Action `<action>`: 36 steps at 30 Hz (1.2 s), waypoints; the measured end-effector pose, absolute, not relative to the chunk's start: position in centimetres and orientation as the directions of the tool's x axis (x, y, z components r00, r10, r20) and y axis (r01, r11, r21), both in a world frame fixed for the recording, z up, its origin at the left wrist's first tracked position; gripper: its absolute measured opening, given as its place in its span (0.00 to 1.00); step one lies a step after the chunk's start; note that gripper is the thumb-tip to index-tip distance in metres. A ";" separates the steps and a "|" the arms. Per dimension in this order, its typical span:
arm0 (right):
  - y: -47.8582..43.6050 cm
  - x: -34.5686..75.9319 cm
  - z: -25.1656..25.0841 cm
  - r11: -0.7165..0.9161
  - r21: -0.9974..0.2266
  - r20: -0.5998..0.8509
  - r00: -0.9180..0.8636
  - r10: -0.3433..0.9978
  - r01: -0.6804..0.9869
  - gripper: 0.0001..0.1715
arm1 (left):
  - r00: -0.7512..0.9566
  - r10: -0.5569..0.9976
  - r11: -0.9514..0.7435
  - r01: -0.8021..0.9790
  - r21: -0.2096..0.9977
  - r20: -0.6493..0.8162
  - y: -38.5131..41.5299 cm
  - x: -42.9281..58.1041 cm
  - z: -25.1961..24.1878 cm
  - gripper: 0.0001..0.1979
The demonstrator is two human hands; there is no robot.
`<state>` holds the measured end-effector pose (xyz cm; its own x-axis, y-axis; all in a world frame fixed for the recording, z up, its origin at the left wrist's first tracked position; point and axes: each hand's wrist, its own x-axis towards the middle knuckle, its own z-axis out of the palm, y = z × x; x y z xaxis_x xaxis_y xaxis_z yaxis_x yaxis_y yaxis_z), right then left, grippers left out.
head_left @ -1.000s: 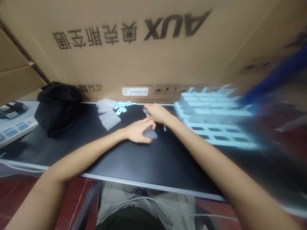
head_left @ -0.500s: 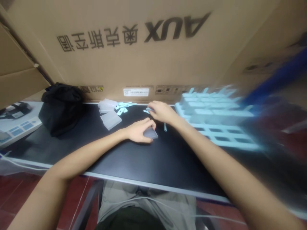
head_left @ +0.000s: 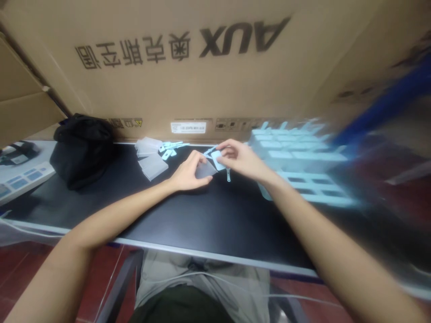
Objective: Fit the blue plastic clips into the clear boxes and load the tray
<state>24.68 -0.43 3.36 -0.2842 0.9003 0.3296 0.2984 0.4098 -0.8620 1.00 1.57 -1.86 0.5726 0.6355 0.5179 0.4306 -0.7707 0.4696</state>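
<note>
My left hand is closed on a small translucent plastic case, lifted just off the black tabletop. My right hand pinches a small pale blue flat piece right beside the case's upper edge. Another thin pale blue strip lies on the table under my right hand. The two hands nearly touch at the middle of the table.
Several translucent cases and loose pale blue pieces lie at the back by the big cardboard box. Pale blue moulded trays stand at the right, blurred. A black bag sits at the left.
My left hand has raised the case off the table and tilted it. My right hand has come back from the table with a pale blue piece and brought it to the case.
</note>
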 end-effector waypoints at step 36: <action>-0.9 23.8 2.4 0.226 -0.946 0.128 -0.374 0.918 0.231 0.23 | 0.479 0.581 -0.804 0.460 0.376 0.658 1.7 0.9 -2.0 0.27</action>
<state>23.76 -0.90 2.39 -0.3744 0.9184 0.1276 0.2312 0.2257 -0.9464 0.94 1.66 -1.97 0.4787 0.5815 0.6578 0.4597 -0.8043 0.3764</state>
